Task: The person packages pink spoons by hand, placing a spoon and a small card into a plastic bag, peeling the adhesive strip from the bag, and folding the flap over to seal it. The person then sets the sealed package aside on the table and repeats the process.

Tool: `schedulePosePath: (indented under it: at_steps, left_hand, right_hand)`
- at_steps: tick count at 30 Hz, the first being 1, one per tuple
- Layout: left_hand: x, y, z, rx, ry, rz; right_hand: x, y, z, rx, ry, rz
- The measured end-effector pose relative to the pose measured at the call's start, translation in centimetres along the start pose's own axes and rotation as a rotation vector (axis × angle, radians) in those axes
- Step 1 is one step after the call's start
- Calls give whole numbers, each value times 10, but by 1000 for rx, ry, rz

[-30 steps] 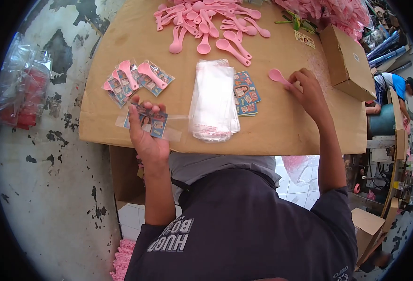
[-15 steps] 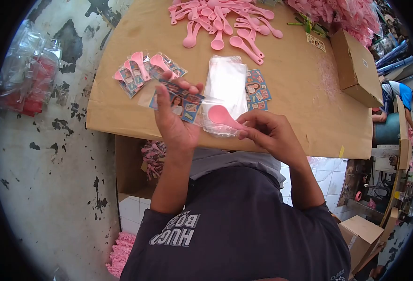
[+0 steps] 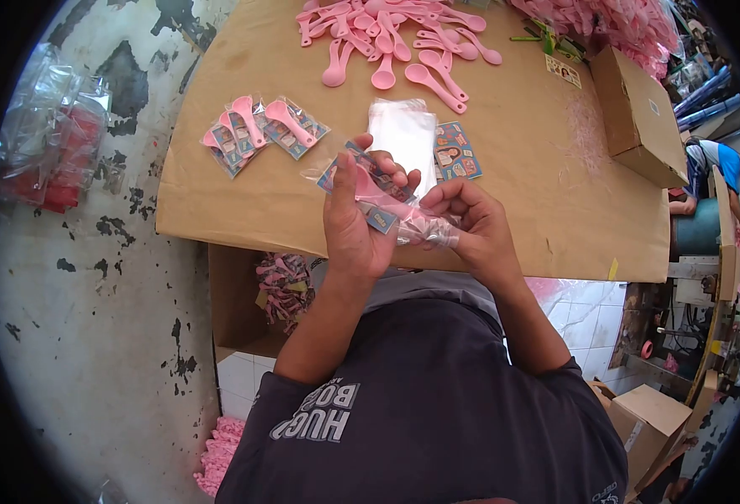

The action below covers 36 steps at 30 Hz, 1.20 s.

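Observation:
My left hand (image 3: 360, 220) has its fingers curled round a clear plastic bag with a blue printed card (image 3: 381, 219) inside. A pink spoon (image 3: 376, 195) lies over the card, its bowl partly behind my fingers; it appears to be within the bag. My right hand (image 3: 481, 225) pinches the crinkled end of the same plastic bag (image 3: 441, 233), near the spoon's handle. Just beyond my hands lies a stack of clear bags (image 3: 401, 134), with blue cards (image 3: 457, 153) beside it. Bagged spoons with cards (image 3: 292, 128) rest to the left.
A heap of loose pink spoons (image 3: 378, 34) covers the far part of the brown table (image 3: 538, 185). At the right edge stands a cardboard box (image 3: 638, 118), with a green-handled tool (image 3: 546, 38) behind it. Another person (image 3: 718, 168) bends over a blue-green drum at far right.
My left hand has moved right and closed round the bag. The spoon has gone from my right fingers onto the card, and my right hand now grips the bag's end.

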<state>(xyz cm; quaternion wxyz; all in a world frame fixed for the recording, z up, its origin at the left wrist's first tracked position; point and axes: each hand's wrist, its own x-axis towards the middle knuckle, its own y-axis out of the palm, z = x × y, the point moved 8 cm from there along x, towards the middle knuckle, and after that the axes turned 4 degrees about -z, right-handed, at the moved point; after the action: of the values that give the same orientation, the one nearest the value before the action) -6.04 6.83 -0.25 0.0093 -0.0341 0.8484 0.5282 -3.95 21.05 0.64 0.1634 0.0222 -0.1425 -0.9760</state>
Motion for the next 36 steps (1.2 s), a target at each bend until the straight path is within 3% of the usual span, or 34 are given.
schedulePosePath:
  at_steps: [2,14,16,17,19,24,26,27,28,30,36]
  left_hand:
    - [1,-1,1,-24,-15,2]
    - [-4,-2,10,-46,-133,-20]
    - [-3,-7,8,-65,-146,-48]
    - [-3,-11,8,-80,-163,-75]
    - [1,-21,6,-115,-173,-86]
    - [6,-25,-8,-256,-244,-23]
    - [2,-10,-11,-214,-299,2]
    - [2,-7,-10,-200,-317,-4]
    - [1,-2,-10,-199,-317,-4]
    - [-6,12,-4,-127,-375,59]
    - [-17,11,16,-46,-525,116]
  right_hand:
    - [-2,5,0,114,79,29]
    - [0,-1,-6,-239,-61,-182]
    - [-4,9,26,-400,-371,-303]
    - [-2,9,30,-402,-370,-296]
    - [-10,29,54,-786,-715,-89]
    - [-13,6,60,-372,-682,-36]
    - [-3,-8,59,-508,-619,-222]
    - [-1,-2,62,-712,-681,-215]
    - [1,-1,65,-712,-681,-215]
    - [1,28,65,-1116,-821,-95]
    - [5,43,66,-1027,-814,22]
